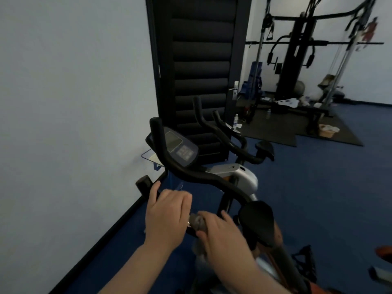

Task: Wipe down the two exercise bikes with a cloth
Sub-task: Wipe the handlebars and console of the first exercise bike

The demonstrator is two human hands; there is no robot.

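The left hand [165,217] curls its grip round the near bike's handlebar [203,179], whose bar runs away leftward. Just right, touching, the right hand [222,236] clamps a grey cloth [196,221] against it.

Small gym room, likely private or home setup. Two exercise bikes side by side near white wall: near bike [203,179] with console [180,148], far bike [237,141] behind it. Multi-station cable machine [297,52] against back wall, black mat [275,132] under it. Blue floor [318,187]. Dark padded door [201,60]. Water bottle [235,120] on floor.
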